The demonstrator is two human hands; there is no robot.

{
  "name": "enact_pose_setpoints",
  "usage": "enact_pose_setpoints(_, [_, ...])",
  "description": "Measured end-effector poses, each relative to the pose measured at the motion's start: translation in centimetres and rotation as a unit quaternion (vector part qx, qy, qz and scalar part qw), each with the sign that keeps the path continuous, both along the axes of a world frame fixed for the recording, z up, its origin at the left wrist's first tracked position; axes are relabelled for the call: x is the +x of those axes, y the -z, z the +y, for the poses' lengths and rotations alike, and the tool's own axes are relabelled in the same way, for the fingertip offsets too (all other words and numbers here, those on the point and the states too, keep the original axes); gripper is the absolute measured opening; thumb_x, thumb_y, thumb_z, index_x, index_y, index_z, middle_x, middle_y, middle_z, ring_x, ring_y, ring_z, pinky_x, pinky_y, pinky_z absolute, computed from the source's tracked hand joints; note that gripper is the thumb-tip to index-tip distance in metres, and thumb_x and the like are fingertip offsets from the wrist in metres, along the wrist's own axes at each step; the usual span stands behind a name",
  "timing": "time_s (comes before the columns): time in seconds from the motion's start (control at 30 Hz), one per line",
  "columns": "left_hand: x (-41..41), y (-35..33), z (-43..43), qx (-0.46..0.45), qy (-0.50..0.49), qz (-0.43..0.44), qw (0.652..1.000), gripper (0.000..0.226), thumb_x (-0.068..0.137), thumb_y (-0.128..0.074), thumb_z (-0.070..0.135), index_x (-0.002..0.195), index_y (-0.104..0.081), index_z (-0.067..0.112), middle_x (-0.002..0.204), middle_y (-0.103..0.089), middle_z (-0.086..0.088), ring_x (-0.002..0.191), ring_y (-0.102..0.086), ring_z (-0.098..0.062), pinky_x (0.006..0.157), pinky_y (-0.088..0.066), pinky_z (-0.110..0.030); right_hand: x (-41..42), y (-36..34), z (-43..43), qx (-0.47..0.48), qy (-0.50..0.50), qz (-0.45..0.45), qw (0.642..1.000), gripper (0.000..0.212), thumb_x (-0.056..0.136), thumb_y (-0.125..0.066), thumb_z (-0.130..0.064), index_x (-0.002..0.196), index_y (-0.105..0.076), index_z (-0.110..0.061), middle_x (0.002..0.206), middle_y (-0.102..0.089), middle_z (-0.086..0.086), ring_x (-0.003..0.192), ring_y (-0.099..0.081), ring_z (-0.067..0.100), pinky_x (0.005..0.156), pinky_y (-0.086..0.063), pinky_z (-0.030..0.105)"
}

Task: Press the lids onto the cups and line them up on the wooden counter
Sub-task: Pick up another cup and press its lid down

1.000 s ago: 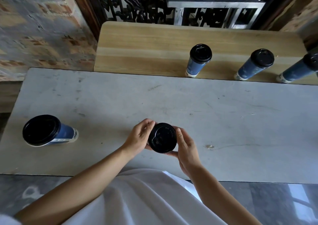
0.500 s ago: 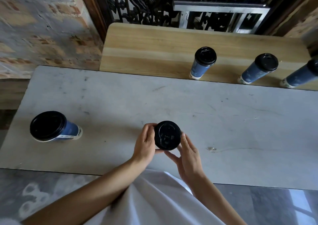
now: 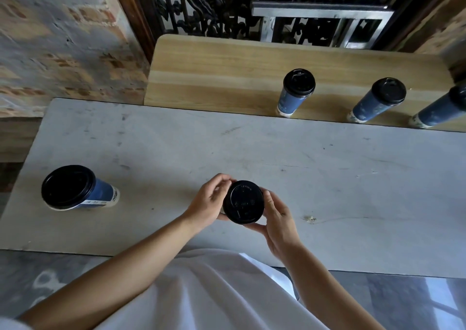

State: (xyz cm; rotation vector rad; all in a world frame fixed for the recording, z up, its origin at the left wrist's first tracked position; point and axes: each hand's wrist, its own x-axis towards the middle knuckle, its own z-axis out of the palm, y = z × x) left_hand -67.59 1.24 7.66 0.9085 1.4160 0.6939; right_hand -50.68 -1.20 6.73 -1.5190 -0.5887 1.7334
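A cup with a black lid (image 3: 243, 201) stands on the grey table (image 3: 327, 191) right in front of me; only the lid shows from above. My left hand (image 3: 209, 201) grips its left rim with curled fingers, and my right hand (image 3: 277, 218) holds its right and near rim. Another blue cup with a black lid (image 3: 73, 188) stands at the table's left end. Three lidded blue cups stand in a row on the wooden counter (image 3: 214, 77): one in the middle (image 3: 295, 92), one to its right (image 3: 378, 100), and one at the frame's right edge (image 3: 441, 110).
A brick wall (image 3: 63, 39) rises at the left. Behind the counter are a dark ornate iron grille (image 3: 214, 4) and a metal frame (image 3: 320, 11). My white shirt (image 3: 214, 292) fills the bottom of the view.
My view has shifted slightly. Both hands stay around the lid, with the fingers moved a little along its rim. The other cups have not moved.
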Motion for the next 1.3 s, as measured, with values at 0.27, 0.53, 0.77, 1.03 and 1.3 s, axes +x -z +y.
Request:
enact_pose_setpoints(0.27, [-0.1,0.2,-0.1,0.015,0.043,-0.034,0.998,0.034,0.11,-0.031,0.024,0.121,-0.063,0.025,0.115,-0.067,0.015,0.103,-0.065,0.005,0.062,-0.063,-0.043,0.1,-0.8,0.2,-0.024,0.013,0.025,0.999,0.033,0.104,-0.049,-0.036,0.115,-0.07,-0.013,0.118,-0.071,0.009,0.117,-0.065,0.024,0.081,-0.06,0.056])
enact_pose_setpoints(0.53, [1.9,0.1,-0.9,-0.084,-0.198,-0.079,0.973,0.024,0.102,-0.046,0.025,0.106,-0.064,0.008,0.111,-0.063,-0.007,0.106,-0.064,-0.024,0.069,-0.062,-0.056,-0.3,-1.5,-0.1,-0.033,0.089,0.064,0.993,0.016,0.098,-0.063,-0.02,0.103,-0.074,-0.01,0.116,-0.071,0.015,0.117,-0.065,0.027,0.083,-0.06,0.053])
enact_pose_setpoints(0.77, [0.1,-0.3,-0.3,-0.113,-0.107,-0.031,0.987,0.032,0.091,-0.071,0.036,0.07,-0.057,0.017,0.089,-0.058,-0.006,0.091,-0.061,-0.019,0.064,-0.063,-0.051,0.6,-1.4,-0.8,-0.03,0.038,0.009,0.999,0.022,0.099,-0.061,-0.025,0.104,-0.075,-0.008,0.11,-0.074,0.014,0.112,-0.068,0.023,0.082,-0.061,0.052])
enact_pose_setpoints(1.03, [-1.8,-1.4,1.7,-0.109,0.016,0.014,0.994,0.012,0.094,-0.068,0.01,0.1,-0.071,0.0,0.094,-0.067,-0.012,0.083,-0.067,-0.018,0.053,-0.061,-0.035,1.0,-1.3,0.7,-0.027,-0.001,-0.094,0.995,0.014,0.096,-0.066,-0.015,0.09,-0.072,-0.004,0.093,-0.064,0.009,0.083,-0.064,0.015,0.066,-0.063,0.05])
enact_pose_setpoints(1.3, [-2.7,-1.6,3.6,-0.231,0.086,-0.03,0.969,0.003,0.095,-0.063,0.003,0.094,-0.066,0.002,0.08,-0.07,-0.012,0.071,-0.069,-0.022,0.059,-0.062,-0.035,1.0,-1.4,1.4,-0.037,-0.06,-0.114,0.991,0.024,0.099,-0.06,-0.017,0.093,-0.063,0.006,0.074,-0.056,0.013,0.059,-0.058,0.017,0.052,-0.057,0.033])
